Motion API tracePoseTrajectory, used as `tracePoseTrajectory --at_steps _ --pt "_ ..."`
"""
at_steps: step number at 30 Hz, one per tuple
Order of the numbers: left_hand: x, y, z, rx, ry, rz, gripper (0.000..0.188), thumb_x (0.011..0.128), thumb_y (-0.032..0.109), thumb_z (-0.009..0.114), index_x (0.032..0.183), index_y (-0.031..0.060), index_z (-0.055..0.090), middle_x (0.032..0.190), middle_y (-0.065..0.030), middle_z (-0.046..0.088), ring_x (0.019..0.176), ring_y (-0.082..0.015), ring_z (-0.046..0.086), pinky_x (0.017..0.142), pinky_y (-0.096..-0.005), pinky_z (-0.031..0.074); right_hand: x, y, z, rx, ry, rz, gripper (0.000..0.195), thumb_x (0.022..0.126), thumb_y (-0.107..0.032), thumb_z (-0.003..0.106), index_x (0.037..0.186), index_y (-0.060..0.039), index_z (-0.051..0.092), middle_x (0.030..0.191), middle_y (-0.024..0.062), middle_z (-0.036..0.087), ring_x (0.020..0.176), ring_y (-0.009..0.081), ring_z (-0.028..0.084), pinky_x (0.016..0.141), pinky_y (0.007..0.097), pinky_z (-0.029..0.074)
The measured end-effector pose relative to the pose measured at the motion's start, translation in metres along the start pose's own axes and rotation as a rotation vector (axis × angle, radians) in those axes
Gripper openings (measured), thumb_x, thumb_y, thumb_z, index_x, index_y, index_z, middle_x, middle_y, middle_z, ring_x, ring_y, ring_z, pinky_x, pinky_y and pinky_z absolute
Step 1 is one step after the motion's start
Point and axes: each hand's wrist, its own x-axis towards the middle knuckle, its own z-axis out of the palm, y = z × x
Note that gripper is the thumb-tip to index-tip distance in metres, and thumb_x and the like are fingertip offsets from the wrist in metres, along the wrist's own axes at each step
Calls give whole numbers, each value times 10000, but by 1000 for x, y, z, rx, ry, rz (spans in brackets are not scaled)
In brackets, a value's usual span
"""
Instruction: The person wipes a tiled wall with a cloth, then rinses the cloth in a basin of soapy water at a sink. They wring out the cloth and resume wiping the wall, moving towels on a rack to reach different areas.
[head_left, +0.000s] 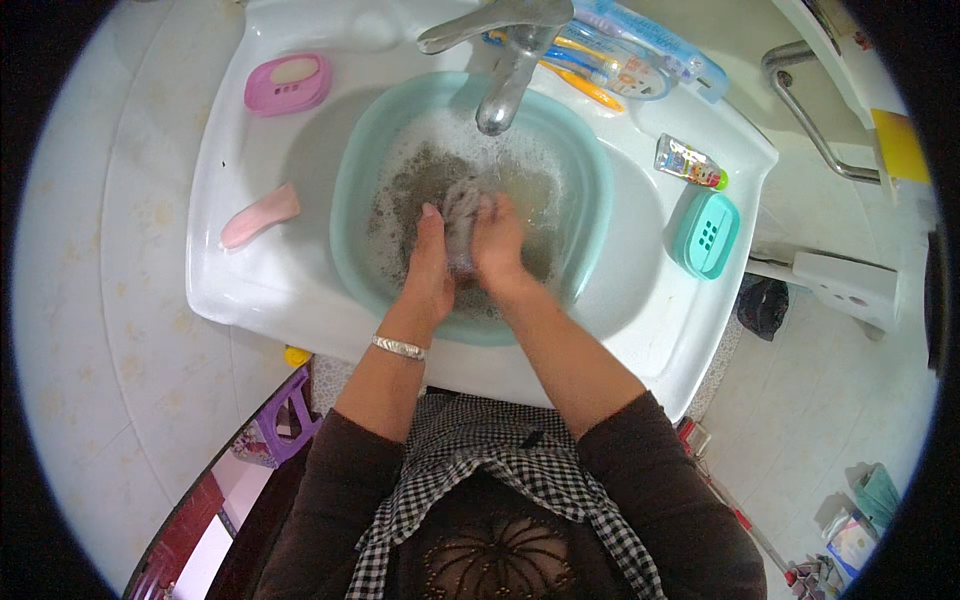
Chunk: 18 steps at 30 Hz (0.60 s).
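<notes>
A light teal plastic basin (346, 225) of sudsy, greyish water stands in the white washbasin (262, 292), under the metal faucet (499, 105). Water runs from the spout into it. Between my hands, over the middle of the basin, is a wet greyish cloth (461, 217), somewhat blurred. My left hand (431, 259) presses against the cloth's left side, thumb up. My right hand (496, 240) grips its right side with bent fingers. The cloth's lower part is hidden by the hands and the cloudy water.
On the left rim are a pink soap dish (324, 86) with a soap bar and a pink object (261, 217). Packaged toothbrushes (600, 64) lie behind the faucet. A small tube (686, 161) and a teal soap dish (707, 236) rest at the right. A metal rail (814, 135) is on the wall.
</notes>
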Motion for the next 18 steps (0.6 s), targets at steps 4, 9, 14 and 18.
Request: tracePoseTrajectory --at_steps 4,9,14,18 --pt "24 16 -15 -173 -147 -135 771 882 669 483 1360 66 441 1305 -98 523 1189 -279 492 1033 -440 373 -36 -59 -23 135 -304 -54 220 948 -211 529 881 -2 534 777 218 593 720 389 585 667 438 466" --pt "10 37 4 -161 -173 -97 566 955 508 491 1304 62 500 1186 -95 607 1048 -275 590 958 -414 451 -49 -83 -38 38 -388 -224 298 939 -258 542 783 -4 530 737 211 599 662 371 605 611 429 466" --pt "57 -12 -60 771 -307 575 425 982 420 473 1221 73 537 1174 -82 609 1024 -243 588 941 -406 460 -17 -70 -11 -143 -261 -241 381 936 -360 506 771 -23 570 755 224 622 715 428 612 631 474 473" --pt "3 12 10 -28 90 -134 443 997 397 445 1314 90 480 1281 -76 547 1175 -263 511 958 -465 421 26 -53 -5 -388 -267 -164 374 942 -366 482 796 -42 597 777 203 642 727 417 623 648 497 487"
